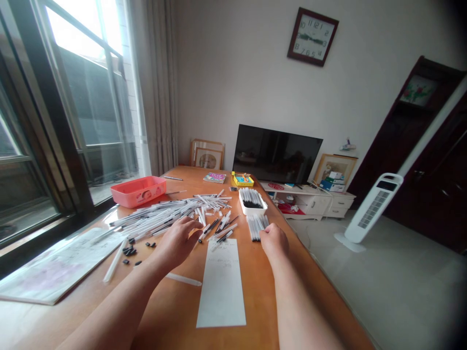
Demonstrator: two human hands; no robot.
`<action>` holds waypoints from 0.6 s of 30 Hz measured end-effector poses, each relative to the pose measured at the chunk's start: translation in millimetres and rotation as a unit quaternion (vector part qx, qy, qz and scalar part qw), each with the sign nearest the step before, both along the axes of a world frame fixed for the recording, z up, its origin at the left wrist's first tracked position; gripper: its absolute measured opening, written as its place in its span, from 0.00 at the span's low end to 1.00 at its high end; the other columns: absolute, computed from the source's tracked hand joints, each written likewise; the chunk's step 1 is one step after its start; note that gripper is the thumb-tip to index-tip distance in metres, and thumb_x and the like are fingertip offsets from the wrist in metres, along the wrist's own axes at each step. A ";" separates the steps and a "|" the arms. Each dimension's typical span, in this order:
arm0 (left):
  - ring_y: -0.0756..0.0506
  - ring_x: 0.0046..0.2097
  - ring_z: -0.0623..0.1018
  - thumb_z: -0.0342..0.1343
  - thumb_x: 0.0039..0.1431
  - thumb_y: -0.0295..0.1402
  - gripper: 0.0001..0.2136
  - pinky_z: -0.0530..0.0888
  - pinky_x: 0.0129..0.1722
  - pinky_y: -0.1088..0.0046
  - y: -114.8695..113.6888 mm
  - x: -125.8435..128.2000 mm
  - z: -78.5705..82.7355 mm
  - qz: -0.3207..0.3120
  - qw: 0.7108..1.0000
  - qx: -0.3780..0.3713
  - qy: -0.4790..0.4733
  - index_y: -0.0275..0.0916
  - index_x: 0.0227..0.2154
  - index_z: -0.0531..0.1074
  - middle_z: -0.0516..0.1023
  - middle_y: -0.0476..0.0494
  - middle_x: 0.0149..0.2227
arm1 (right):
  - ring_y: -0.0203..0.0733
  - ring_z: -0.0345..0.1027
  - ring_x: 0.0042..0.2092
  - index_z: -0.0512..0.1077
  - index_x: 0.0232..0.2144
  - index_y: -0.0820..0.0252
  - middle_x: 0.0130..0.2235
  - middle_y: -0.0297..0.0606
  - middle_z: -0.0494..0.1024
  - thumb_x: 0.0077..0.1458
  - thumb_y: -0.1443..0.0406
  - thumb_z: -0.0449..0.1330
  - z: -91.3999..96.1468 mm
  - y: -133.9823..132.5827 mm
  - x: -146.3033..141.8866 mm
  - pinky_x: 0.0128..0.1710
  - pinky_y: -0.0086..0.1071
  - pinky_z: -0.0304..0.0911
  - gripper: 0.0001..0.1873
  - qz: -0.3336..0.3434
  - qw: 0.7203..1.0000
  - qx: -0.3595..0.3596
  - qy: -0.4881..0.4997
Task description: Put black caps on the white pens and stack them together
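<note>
My right hand (275,240) is closed at the right edge of a neat row of clear pens (256,227) with black ends. What its fingers hold, if anything, is hidden. Just behind that row, a white box (253,210) holds many more pens with black tips. My left hand (180,238) hovers with thumb and fingers apart at the near side of a loose pile of pens (164,211). Close to its fingertips lie short black and clear pen parts (221,228). A strip of white paper (222,287) with handwriting lies between my forearms.
Black caps (129,249) lie left of my left hand, near a clear tube (116,261) and a large booklet (54,267). A red plastic box (140,192) stands by the window. Farther back are a yellow box (242,180) and a colourful booklet (214,177). The table edge runs along my right.
</note>
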State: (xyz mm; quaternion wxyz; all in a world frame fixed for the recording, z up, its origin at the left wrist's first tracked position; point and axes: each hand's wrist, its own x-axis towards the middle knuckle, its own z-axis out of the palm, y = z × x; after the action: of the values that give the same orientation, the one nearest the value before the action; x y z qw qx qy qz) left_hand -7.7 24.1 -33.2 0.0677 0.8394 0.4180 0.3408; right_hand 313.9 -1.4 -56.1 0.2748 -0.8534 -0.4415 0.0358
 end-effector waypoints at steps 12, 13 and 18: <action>0.41 0.45 0.77 0.49 0.66 0.40 0.13 0.72 0.44 0.65 -3.7 0.0 5.1 0.009 1.000 0.007 0.003 0.43 0.41 0.78 0.78 0.41 0.43 | 0.48 0.73 0.39 0.69 0.34 0.53 0.40 0.40 0.80 0.54 0.54 0.60 -1.2 -1.1 -2.9 0.29 0.33 0.54 0.11 0.007 1.000 -0.005 0.018; 0.41 0.45 0.77 0.49 0.66 0.40 0.14 0.71 0.44 0.65 -3.5 -0.2 5.4 0.009 1.000 0.007 0.005 0.43 0.41 0.78 0.78 0.41 0.43 | 0.48 0.73 0.38 0.69 0.34 0.53 0.39 0.40 0.80 0.54 0.54 0.60 -0.9 -1.5 -2.8 0.29 0.33 0.53 0.11 0.008 1.000 -0.002 0.021; 0.41 0.43 0.77 0.48 0.66 0.40 0.15 0.71 0.44 0.66 0.3 -7.4 7.6 0.048 0.999 0.009 0.008 0.42 0.40 0.78 0.79 0.41 0.42 | 0.47 0.71 0.36 0.71 0.33 0.53 0.37 0.40 0.80 0.58 0.55 0.55 6.0 -6.1 -6.1 0.28 0.33 0.50 0.10 0.001 0.999 0.021 0.024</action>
State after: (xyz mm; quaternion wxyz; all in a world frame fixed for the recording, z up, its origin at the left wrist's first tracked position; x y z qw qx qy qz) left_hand -15.2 24.5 -25.7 0.0405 0.8220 0.4549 0.3403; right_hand 307.8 -7.5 -50.1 0.3031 -0.8460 -0.4361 0.0467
